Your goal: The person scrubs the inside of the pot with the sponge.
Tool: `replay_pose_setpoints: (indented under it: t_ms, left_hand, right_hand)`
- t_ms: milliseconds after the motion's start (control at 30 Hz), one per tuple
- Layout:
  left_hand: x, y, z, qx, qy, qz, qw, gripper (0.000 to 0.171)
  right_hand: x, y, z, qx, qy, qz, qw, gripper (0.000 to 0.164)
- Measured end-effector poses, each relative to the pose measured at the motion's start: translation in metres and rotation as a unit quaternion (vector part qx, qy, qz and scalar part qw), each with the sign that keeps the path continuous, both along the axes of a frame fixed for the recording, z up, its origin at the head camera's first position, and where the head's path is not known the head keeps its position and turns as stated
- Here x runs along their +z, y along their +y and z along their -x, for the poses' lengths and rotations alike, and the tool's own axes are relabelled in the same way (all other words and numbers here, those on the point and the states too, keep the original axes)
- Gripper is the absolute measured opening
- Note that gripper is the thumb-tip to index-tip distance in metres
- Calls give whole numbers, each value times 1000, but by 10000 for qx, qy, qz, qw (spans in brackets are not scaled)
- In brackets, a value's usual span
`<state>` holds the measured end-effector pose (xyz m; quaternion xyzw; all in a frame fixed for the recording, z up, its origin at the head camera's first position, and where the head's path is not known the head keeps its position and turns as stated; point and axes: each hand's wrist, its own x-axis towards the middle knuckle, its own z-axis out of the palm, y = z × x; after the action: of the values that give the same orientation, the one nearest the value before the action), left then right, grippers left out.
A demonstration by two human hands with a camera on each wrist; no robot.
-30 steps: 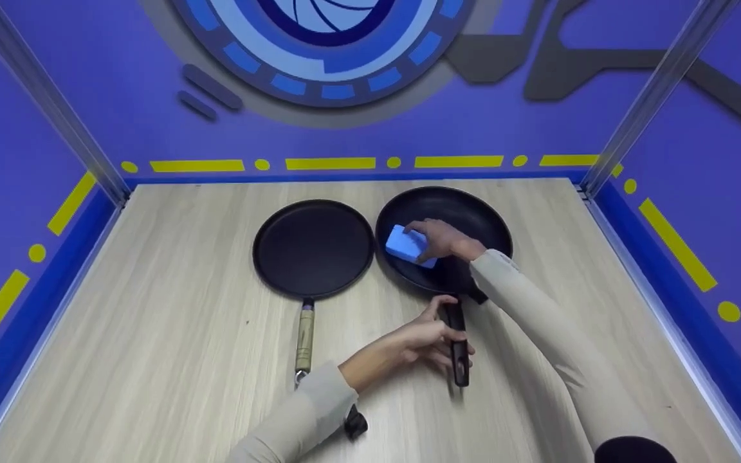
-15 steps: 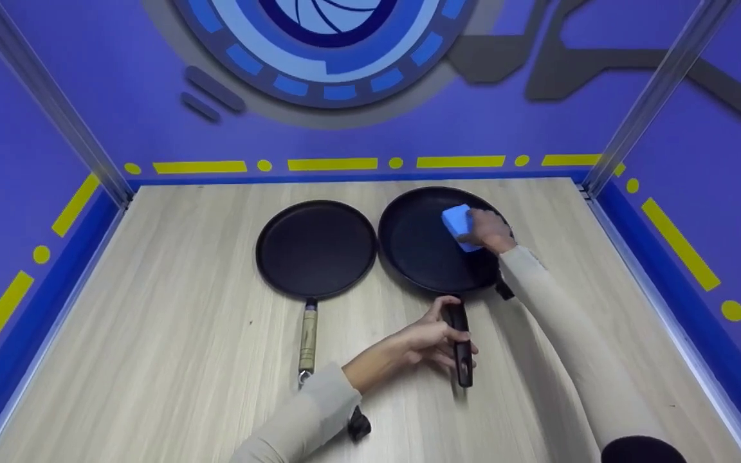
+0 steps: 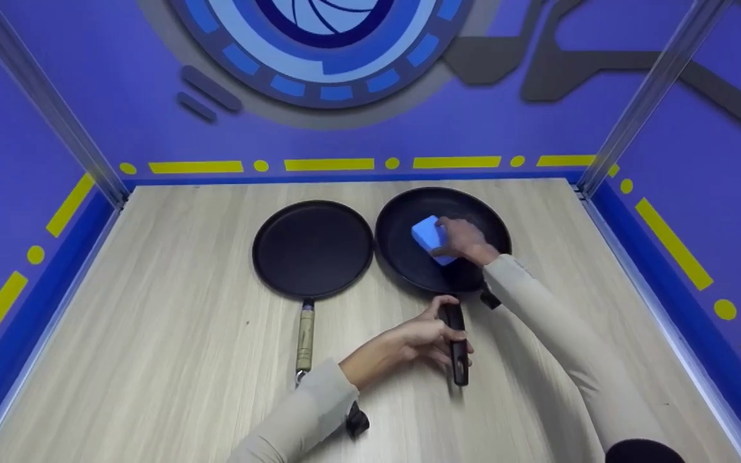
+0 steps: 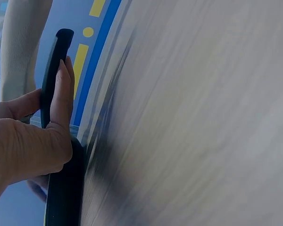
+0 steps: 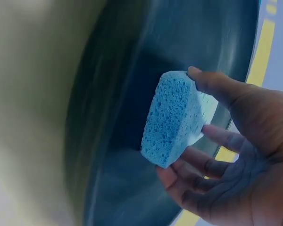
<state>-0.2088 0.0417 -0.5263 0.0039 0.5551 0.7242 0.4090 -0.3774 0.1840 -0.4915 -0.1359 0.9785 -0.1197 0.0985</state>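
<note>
A black frying pan (image 3: 402, 218) with raised sides stands at the right of the table. My left hand (image 3: 425, 334) grips its black handle (image 3: 459, 354), and the left wrist view shows the thumb and fingers on either side of that handle (image 4: 51, 80). Inside the pan, my right hand (image 3: 464, 239) holds a light blue sponge (image 3: 429, 235) against the bottom. In the right wrist view the porous sponge (image 5: 167, 117) sits pinched between thumb and fingertips. Left of the pan lies a flat black griddle pan (image 3: 312, 247), its rim close to the frying pan's.
The griddle's wooden handle (image 3: 305, 337) points toward the near edge, close to my left sleeve (image 3: 300, 411). Blue-purple panels (image 3: 345, 141) with yellow marks wall in the wooden table (image 3: 171, 308) at the back and both sides.
My right hand has swept the sponge from the pan's left side to its upper right, then back toward the middle. The left hand keeps its grip on the handle.
</note>
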Motion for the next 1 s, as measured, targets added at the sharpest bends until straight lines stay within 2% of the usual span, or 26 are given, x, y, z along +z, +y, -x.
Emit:
replay_pose_setpoints:
  t_ms: [200,333,433,567,733,833,933,1000]
  left_hand:
    - [-3,-1,-1,-43,1,-152,9999,64]
    - [-4,-2,-1,-43,18,-193,9998,65]
    - [-4,-3,-2,-29,47,-186,9998,64]
    - [-5,-3,-2,38,1,-193,9998,63]
    - [-5,0,-1,27,-39,-258,9997,61]
    - [-4,0,-2,8,-48,-330,9994,60]
    - [-4,-1,-2,-1,-4,-318,9995,60]
    - [-5,-2,-3,-12,19,-302,9995,61]
  right_hand:
    - [1,-30,-24,909,113,-19,9958,74]
    - [0,-32,-33,956,111,-25,9954,73]
    - [1,-26,-31,922,74,7,9957,73]
    - [3,-9,-20,643,110,-86,9978,72]
    - [2,27,-2,-221,158,-257,9993,64]
    - [0,44,4,-632,65,-273,9976,59]
    - [1,49,4,-705,-115,-268,9971,60]
    - [3,47,3,-627,-256,-310,9972,67]
